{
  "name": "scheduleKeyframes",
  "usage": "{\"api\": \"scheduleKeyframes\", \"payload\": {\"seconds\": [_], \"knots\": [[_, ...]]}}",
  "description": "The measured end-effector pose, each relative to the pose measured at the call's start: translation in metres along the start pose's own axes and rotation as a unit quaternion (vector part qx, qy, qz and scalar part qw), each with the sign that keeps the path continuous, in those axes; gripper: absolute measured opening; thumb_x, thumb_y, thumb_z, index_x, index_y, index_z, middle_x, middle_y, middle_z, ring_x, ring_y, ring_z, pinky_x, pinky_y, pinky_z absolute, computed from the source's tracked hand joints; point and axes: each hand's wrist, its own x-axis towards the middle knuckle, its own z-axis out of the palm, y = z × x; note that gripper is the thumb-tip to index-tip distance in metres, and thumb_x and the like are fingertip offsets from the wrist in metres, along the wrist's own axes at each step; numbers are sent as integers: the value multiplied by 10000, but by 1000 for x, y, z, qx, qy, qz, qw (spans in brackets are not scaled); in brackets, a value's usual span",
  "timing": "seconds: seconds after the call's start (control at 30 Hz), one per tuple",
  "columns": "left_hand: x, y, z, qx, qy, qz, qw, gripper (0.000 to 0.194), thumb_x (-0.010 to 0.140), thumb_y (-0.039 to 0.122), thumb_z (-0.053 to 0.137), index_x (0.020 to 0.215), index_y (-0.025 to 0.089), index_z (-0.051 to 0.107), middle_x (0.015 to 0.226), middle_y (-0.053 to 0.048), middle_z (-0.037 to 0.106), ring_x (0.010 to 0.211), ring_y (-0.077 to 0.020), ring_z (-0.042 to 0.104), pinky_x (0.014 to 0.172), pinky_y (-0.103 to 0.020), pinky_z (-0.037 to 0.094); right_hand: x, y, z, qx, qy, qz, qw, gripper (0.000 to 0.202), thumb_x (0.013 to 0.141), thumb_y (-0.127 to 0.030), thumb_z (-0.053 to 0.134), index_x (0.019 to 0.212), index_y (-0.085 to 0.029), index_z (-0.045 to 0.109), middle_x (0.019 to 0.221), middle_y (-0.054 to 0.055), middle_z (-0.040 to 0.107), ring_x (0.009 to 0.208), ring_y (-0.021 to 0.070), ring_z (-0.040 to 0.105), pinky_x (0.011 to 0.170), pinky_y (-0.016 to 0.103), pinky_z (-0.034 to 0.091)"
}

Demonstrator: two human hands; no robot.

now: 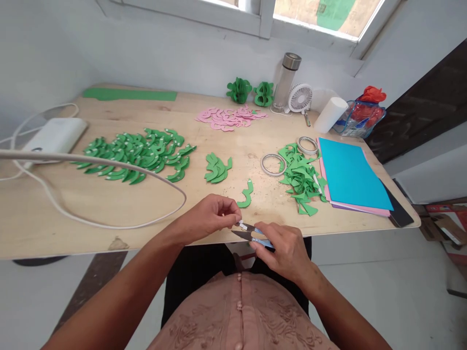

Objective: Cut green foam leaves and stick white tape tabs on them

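Left hand (220, 213) pinching small white tape pieces (242, 224) between thumb and fingers, right hand (282, 244) gripping blue-handled thread snips (251, 233) just beside them, blades parted, curvy green paper cutout (247, 194) on the counter (146, 238) beyond both hands.

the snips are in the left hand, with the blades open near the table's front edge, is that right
Not quite: the head view shows the snips in the right hand, not the left. The blades are indeed open near the table's front edge.
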Motion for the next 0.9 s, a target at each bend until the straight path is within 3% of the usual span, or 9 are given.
{"api": "scheduleKeyframes", "payload": {"seconds": [0.33,0.47,0.57,0.63,0.9], "knots": [[-3,-8,6,-27,83,24,996,162,703,323,603,634,178,617,599,21,592,600,-120,530,610,-243,426,-5,1,3,41,-1,33,999,262,860,-358,545,1027,-163,600,780,54,702,654,177,635,597,264,432],[2,-24,8,47,200,60,977,179,748,336,568,673,183,624,630,4,631,609,-137,566,593,-249,436,-11,3,6,67,-7,48,997,240,857,-333,553,1028,-172,599,841,60,712,708,177,655,630,257,454],[9,-40,15,207,307,100,923,164,788,292,527,724,184,633,684,-12,667,616,-148,586,602,-261,435,-16,6,8,74,-8,60,995,242,852,-323,560,1040,-175,594,870,59,714,720,173,659,637,255,459],[15,-50,19,298,340,142,881,174,822,260,489,745,184,626,743,-25,683,657,-153,606,633,-264,444,-17,9,9,75,-8,67,995,242,850,-314,562,1047,-176,592,870,55,714,721,170,659,638,253,460],[26,-64,24,499,337,235,763,221,881,196,446,743,173,617,733,-57,660,710,-174,600,656,-287,453,-19,14,9,86,5,75,993,222,853,-308,543,1022,-178,605,842,51,714,695,156,653,614,240,463]]}}
